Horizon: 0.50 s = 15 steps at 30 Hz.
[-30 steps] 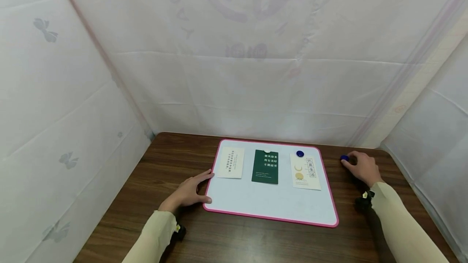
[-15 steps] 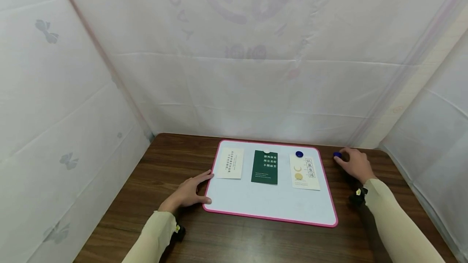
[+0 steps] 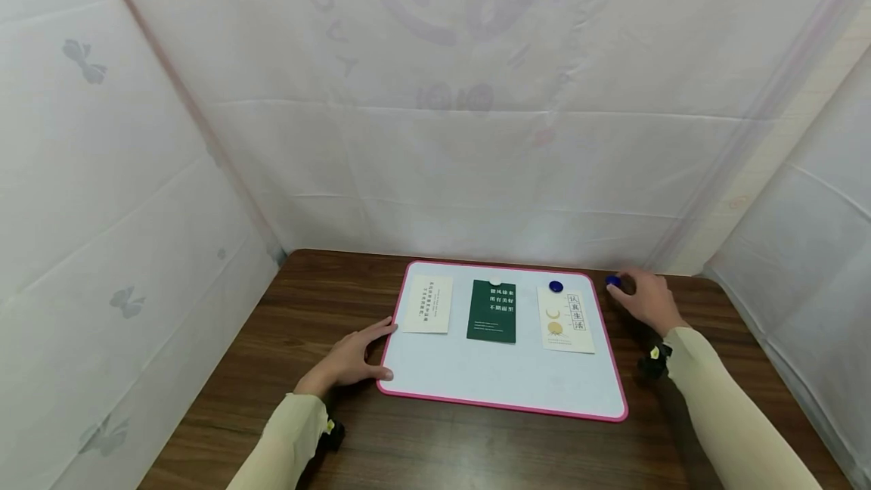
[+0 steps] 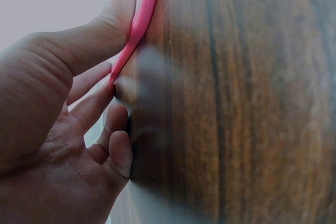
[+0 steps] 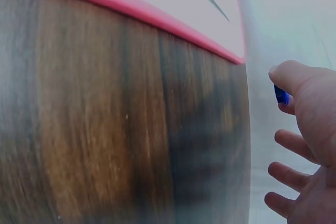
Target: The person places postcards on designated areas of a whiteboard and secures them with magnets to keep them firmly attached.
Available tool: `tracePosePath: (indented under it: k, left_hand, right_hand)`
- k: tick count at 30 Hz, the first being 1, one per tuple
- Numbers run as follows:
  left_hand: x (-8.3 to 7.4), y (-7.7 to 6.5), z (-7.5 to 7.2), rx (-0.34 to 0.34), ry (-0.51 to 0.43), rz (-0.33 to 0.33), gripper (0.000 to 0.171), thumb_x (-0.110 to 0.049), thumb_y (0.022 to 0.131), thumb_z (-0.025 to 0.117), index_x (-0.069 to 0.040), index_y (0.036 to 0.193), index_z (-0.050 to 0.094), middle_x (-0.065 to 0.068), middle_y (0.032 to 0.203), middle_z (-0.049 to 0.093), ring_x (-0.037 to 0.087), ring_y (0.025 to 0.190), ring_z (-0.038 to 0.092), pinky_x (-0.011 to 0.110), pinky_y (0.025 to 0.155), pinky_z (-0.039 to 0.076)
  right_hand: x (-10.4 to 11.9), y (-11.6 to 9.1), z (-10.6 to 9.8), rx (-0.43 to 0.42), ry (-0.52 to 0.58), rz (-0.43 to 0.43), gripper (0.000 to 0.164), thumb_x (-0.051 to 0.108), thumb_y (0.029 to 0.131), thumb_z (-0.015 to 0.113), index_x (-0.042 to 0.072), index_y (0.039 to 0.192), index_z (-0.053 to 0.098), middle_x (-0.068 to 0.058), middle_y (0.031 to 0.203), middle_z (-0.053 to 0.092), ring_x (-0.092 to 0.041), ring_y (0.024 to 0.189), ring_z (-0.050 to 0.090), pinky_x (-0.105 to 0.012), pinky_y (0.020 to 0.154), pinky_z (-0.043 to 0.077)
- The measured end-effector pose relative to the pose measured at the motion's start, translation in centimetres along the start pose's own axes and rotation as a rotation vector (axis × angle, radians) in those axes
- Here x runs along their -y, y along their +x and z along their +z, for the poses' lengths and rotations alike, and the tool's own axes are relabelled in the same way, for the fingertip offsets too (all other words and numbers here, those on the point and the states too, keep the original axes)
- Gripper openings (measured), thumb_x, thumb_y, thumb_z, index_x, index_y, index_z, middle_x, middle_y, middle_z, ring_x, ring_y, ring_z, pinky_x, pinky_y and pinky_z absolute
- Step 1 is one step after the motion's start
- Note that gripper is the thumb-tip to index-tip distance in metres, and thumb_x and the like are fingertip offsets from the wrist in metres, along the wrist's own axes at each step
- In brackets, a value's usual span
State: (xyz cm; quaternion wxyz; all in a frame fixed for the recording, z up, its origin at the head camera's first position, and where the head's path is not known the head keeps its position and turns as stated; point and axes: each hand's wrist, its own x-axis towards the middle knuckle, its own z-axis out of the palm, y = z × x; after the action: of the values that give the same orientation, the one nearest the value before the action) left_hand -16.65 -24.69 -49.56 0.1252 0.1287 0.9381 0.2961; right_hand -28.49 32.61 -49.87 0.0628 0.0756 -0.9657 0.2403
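A whiteboard (image 3: 503, 376) with a pink rim lies on the wooden table. My left hand (image 3: 348, 358) rests on its left edge, thumb and fingers spread along the rim; the left wrist view shows the thumb (image 4: 100, 38) against the pink rim. My right hand (image 3: 648, 299) pinches a round blue magnet (image 3: 613, 280) between thumb and index finger, just right of the board's upper right corner. The other fingers (image 5: 294, 177) stay apart from it. Another blue magnet (image 3: 556, 286) sits atop a cream card (image 3: 568, 335). A white magnet (image 3: 495, 281) sits atop the green card (image 3: 491, 316).
A white card (image 3: 427, 305) with printed text lies at the board's left, with no magnet seen on it. Bare tabletop (image 3: 327, 293) surrounds the board. White cloth walls (image 3: 442, 187) stand behind and at both sides of the table.
My right hand has moved left with the blue magnet, from well right of the board to close beside its upper right corner. The left hand has stayed put.
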Motion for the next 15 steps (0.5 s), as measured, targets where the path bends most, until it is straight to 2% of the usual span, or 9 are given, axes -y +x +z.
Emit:
tracePosePath:
  k: [9, 15]
  left_hand:
    - [0.1, 0.1, 0.0, 0.007, 0.006, -0.011, 0.083, -0.035, 0.084, 0.086, -0.018, 0.156, 0.047, 0.008, 0.166, 0.033, 0.044, 0.147, 0.034, 0.072, 0.114, 0.025]
    - [0.1, 0.2, 0.0, 0.004, 0.005, 0.000, 0.083, -0.035, 0.084, 0.086, -0.017, 0.156, 0.047, 0.008, 0.166, 0.033, 0.042, 0.148, 0.034, 0.071, 0.116, 0.022]
  right_hand:
    - [0.9, 0.2, 0.7, 0.012, 0.013, 0.006, 0.046, 0.025, 0.098, 0.070, -0.008, 0.128, 0.058, -0.035, 0.128, 0.058, -0.053, 0.115, 0.053, -0.073, 0.097, 0.043]
    - [1.9, 0.3, 1.1, -0.016, 0.027, -0.027, 0.043, 0.022, 0.097, 0.071, -0.007, 0.127, 0.060, -0.033, 0.124, 0.061, -0.049, 0.110, 0.057, -0.070, 0.096, 0.045]
